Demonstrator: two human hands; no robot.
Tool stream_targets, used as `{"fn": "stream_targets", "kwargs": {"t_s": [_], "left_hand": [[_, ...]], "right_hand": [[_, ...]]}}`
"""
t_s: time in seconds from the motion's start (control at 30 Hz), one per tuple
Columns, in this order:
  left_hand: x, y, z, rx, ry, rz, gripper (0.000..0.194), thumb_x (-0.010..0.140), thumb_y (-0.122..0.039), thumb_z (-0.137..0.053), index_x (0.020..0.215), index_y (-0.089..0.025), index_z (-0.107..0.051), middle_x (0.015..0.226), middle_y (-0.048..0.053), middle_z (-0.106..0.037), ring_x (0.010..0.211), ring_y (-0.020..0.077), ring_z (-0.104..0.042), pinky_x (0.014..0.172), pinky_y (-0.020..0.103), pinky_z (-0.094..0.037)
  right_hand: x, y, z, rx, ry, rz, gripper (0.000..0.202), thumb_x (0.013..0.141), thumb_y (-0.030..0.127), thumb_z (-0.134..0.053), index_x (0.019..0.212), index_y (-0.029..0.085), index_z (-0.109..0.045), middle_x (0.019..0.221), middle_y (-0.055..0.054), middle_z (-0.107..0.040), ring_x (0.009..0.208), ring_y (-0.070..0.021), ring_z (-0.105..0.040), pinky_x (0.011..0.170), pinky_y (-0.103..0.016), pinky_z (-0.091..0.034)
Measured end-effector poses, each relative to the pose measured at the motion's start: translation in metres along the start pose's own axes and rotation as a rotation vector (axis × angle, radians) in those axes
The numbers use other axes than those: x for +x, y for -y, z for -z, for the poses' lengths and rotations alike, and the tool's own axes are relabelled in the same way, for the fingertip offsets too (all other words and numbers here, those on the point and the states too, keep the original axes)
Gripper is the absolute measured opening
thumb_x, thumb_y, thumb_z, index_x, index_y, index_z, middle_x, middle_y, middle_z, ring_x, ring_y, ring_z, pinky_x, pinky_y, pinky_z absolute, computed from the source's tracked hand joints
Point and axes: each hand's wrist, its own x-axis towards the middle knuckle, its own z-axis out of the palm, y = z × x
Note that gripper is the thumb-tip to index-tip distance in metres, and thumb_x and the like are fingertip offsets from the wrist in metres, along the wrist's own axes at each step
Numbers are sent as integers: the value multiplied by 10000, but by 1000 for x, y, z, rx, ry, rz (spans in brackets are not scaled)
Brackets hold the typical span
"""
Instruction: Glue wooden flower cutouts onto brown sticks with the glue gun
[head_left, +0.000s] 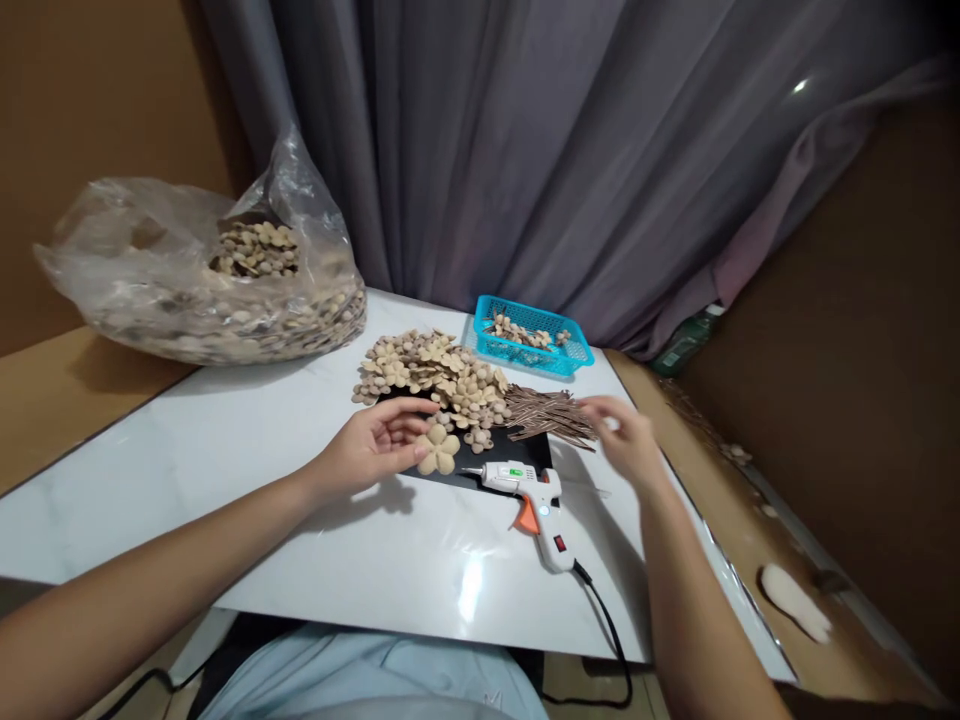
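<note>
My left hand (382,440) pinches a beige five-petal flower (439,450), flat and felt-like, between thumb and fingers. Just behind it lies a heap of similar flowers (427,370), some beige and some greyish brown, partly over a black mat (525,452). At the right ends of a bundle of thin brown stems (547,412), my right hand (622,435) has its fingertips drawn together. Whether a stem sits between them is hidden. A white hot glue gun (532,500) with an orange trigger lies between my hands, its nozzle pointing left towards the held flower.
A large clear plastic bag (225,310) full of flowers stands at the back left. Behind the heap is a blue basket (574,352) with stemmed flowers in it. The glue gun's black cord (619,640) runs off the front edge. A grey curtain (465,150) hangs behind the table.
</note>
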Motion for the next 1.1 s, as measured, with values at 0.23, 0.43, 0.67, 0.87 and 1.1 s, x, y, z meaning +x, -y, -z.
{"fn": "stream_targets", "kwargs": {"t_s": [0.23, 0.43, 0.67, 0.87, 1.1], "left_hand": [[0, -1, -1, 15, 16, 20, 400, 741, -302, -742, 1097, -145, -648, 961, 105, -710, 860, 211, -682, 810, 359, -574], [-1, -5, -5, -71, 118, 10, 237, 801, -305, -687, 949, -121, -667, 920, 117, -730, 787, 200, -689, 794, 375, -565], [1, -5, 1, 128, 104, -112, 222, 823, -362, -649, 835, -141, -669, 885, 98, -681, 826, 206, -649, 729, 331, -535], [10, -8, 0, 259, 174, -138, 269, 839, -400, -610, 814, -143, -688, 948, 105, -608, 883, 200, -601, 779, 328, -511], [28, -16, -11, 275, 306, -91, 358, 782, -481, -645, 749, -127, -678, 1021, 127, -574, 926, 215, -582, 786, 324, -506]], "right_hand": [[1, -25, -44, -140, 264, 24, 180, 842, 137, -521, 858, 176, -696, 858, -94, -669, 851, -239, -605, 778, -356, -472], [-1, -29, -41, -176, 208, -27, 168, 860, 186, -471, 760, 173, -604, 852, -106, -595, 828, -238, -530, 781, -366, -419], [2, -7, -35, -7, 12, -129, 148, 921, 290, -394, 851, 198, -487, 760, -55, -583, 685, -195, -531, 641, -312, -430], [16, 28, -34, 138, -18, -177, 152, 930, 317, -368, 935, 205, -470, 752, -26, -615, 643, -162, -605, 560, -259, -450], [21, 19, -22, 53, 288, -137, 56, 726, 135, -669, 709, 178, -637, 732, -26, -673, 687, -179, -608, 633, -272, -421]]}}
